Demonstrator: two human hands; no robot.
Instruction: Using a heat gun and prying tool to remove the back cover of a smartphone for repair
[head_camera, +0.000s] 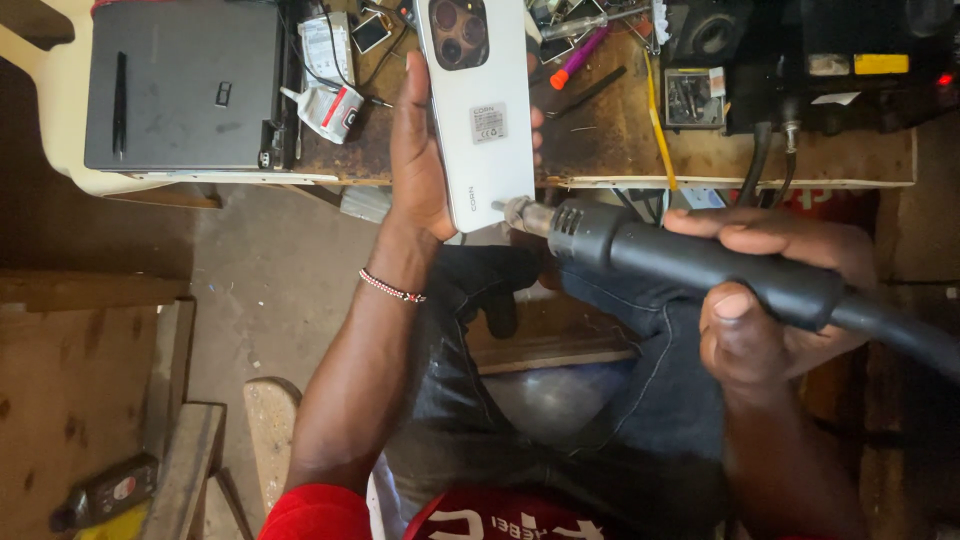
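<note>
A white smartphone (478, 110), its back and camera cluster facing up, is held upright over the near edge of a cluttered wooden worktop (620, 140), seen from a head-worn camera looking down at a seated person's lap.

The worktop runs across the top of the view. At its left end lies a closed dark laptop (180, 85) with a pair of black tweezers (119, 103) resting on the lid. Dark electronic equipment (800, 50) with cables stands at the right end, and a yellow strap (657, 120) hangs over the front edge.

The black hot-air gun (690, 260) lies level across the lap, its metal nozzle (520, 213) right at the phone's lower right corner. The right hand (770, 295) has its grip closed around the gun's handle, thumb on the near side, with the thick hose trailing off to the right.

The left hand (420, 150) has its grip wrapped around the phone from the left, fingertips showing past the right edge. A red and white beaded bracelet (392, 288) circles that wrist.

Smaller items behind the phone include a white glue tube (325, 108) and a pink-handled tool (580, 55). A dark bottle (105, 490) lies on the floor at lower left.
</note>
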